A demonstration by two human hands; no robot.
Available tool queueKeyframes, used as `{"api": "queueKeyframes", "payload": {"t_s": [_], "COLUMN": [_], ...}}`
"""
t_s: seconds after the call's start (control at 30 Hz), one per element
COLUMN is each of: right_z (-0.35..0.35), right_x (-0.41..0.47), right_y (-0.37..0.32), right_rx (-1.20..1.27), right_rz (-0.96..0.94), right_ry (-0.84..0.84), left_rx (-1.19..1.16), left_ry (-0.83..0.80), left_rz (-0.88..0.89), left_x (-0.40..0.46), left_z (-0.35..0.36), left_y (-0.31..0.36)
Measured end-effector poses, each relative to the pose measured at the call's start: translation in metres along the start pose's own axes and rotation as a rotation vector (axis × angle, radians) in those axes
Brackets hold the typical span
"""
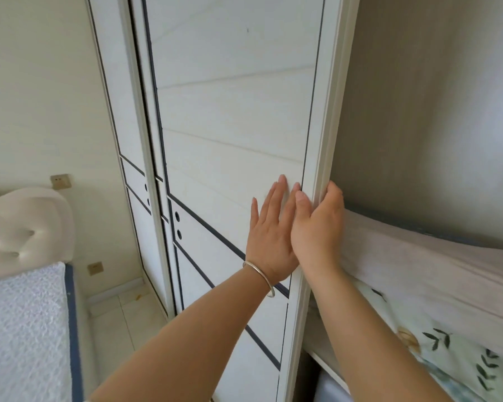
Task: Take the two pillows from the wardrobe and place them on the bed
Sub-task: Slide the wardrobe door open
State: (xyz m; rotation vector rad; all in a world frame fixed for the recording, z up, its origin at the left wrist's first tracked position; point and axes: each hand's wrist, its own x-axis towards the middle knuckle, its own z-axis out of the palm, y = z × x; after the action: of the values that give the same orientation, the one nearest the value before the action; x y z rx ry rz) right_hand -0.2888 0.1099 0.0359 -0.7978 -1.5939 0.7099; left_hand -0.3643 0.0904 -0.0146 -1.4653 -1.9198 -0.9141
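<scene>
The white sliding wardrobe door (233, 117) with dark trim lines fills the middle. My left hand (270, 236), with a silver bangle on the wrist, lies flat on the door panel, fingers apart. My right hand (317, 224) curls around the door's right edge, fingers hidden behind it. To the right the wardrobe is open: on a shelf lies folded bedding, a pale lilac piece (424, 271) on top of a leaf-printed one (436, 343). I cannot tell which of these are the pillows. The bed (24, 329), with a white textured cover, is at the lower left.
A tufted cream headboard (21, 227) stands at the left against the wall. Two wall sockets (61, 181) sit near it. A narrow strip of tiled floor (122, 320) runs between the bed and the wardrobe. A second door panel (119, 111) lies behind the first.
</scene>
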Motion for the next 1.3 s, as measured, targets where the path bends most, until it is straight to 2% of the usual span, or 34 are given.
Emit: {"api": "queueKeyframes", "payload": {"t_s": [0.33, 0.67, 1.17, 1.3], "right_z": [0.084, 0.140, 0.185, 0.194], "right_x": [0.025, 0.037, 0.060, 0.061], "right_y": [0.003, 0.007, 0.009, 0.012], "right_rx": [-0.068, -0.194, -0.362, -0.315], "right_rz": [-0.152, -0.244, -0.329, -0.336], "right_ry": [-0.037, -0.162, -0.329, -0.337], "left_rx": [-0.021, 0.067, -0.058, -0.058], "left_ry": [-0.053, -0.082, 0.046, 0.073], "left_rz": [-0.122, -0.159, -0.261, -0.280], "left_x": [0.029, 0.051, 0.065, 0.065], "left_z": [-0.002, 0.001, -0.002, 0.002], "left_y": [-0.068, -0.125, -0.166, -0.171]}}
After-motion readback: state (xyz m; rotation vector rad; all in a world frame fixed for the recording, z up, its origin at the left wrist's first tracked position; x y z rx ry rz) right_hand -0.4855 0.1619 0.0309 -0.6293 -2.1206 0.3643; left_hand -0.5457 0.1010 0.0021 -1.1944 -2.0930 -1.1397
